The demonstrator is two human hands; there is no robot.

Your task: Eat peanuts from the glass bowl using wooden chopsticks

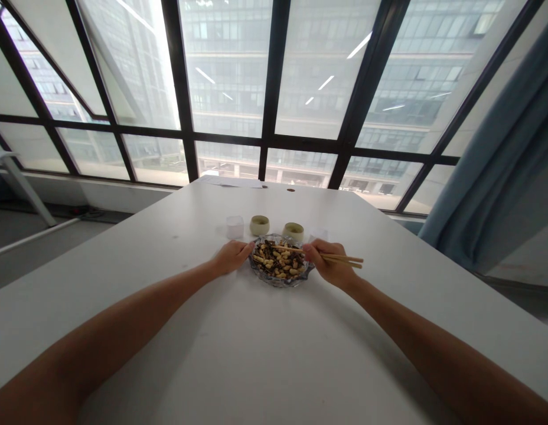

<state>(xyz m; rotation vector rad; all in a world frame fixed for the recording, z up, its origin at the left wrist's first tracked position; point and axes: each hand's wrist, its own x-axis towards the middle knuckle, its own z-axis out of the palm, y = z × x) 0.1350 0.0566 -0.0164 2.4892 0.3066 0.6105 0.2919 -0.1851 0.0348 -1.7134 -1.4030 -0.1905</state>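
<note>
In the middle of the white table (265, 354) sits a clear glass dish (280, 283) with a wavy rim. Peanuts in their shells (286, 270) lie in it, mixed with dark seeds that look like sunflower seeds (261, 255). At the dish's left rim, my left hand (232, 257) grips the edge, thumb on top. My right hand (332, 263) is closed around a pair of wooden chopsticks (347, 260), whose tips reach over the dish's contents. Whether the tips pinch anything is too small to tell.
Behind the dish stand two pale green cups (259, 225) and a small clear container (234, 226); another clear container (319, 235) is partly hidden behind my right hand. Paper (241, 183) and two small brown discs (290, 190) lie at the far edge. A blue curtain (482, 171) hangs right.
</note>
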